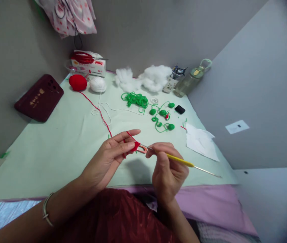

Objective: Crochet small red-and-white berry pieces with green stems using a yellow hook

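Between the thumb and fingers of my left hand is a small red crochet piece, with red yarn looped over the raised index finger. That yarn runs back to a red yarn ball. My right hand is closed around a double-ended crochet hook with a yellow grip. One metal end points left and meets the red piece; the other sticks out to the right. A small orange-pink loop-shaped clip shows between the two hands, by the red piece. Exactly where the hook tip enters is hidden.
Behind my hands lie a tangle of green yarn, several green crocheted balls, a white yarn ball and white stuffing. A bottle stands back right, white paper lies right, and a dark red phone leans left.
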Tool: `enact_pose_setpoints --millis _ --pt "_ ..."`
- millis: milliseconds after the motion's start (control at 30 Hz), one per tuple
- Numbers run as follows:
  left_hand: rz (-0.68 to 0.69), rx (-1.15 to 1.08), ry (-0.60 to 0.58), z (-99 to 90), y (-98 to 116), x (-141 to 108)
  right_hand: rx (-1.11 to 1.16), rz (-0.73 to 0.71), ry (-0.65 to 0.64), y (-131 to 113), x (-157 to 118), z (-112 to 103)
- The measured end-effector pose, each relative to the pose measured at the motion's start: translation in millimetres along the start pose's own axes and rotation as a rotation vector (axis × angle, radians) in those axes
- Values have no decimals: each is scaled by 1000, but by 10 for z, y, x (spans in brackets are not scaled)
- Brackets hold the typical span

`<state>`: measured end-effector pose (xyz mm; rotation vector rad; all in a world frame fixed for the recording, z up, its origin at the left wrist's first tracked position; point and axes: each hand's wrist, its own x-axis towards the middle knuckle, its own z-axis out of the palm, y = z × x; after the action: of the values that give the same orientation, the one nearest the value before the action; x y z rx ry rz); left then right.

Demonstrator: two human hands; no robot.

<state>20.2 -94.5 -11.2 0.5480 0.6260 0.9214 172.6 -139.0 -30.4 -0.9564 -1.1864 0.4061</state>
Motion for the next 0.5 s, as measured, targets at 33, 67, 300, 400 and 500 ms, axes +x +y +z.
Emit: enact_pose_setpoints --millis 33,67,300,400,500 --pt "3 9 1 -2 1 6 33 34 4 0 5 -3" --pt "5 21 1 -4 0 9 68 69 2 0 11 -7" --pt "157 117 26 36 -111 -36 -32 35 -99 -12 -8 14" --pt "99 56 7 63 -156 -55 -376 -262 -139 27 -70 24" --pt "-89 -60 -18 42 -123 -36 -464 -384 -117 68 -84 4"
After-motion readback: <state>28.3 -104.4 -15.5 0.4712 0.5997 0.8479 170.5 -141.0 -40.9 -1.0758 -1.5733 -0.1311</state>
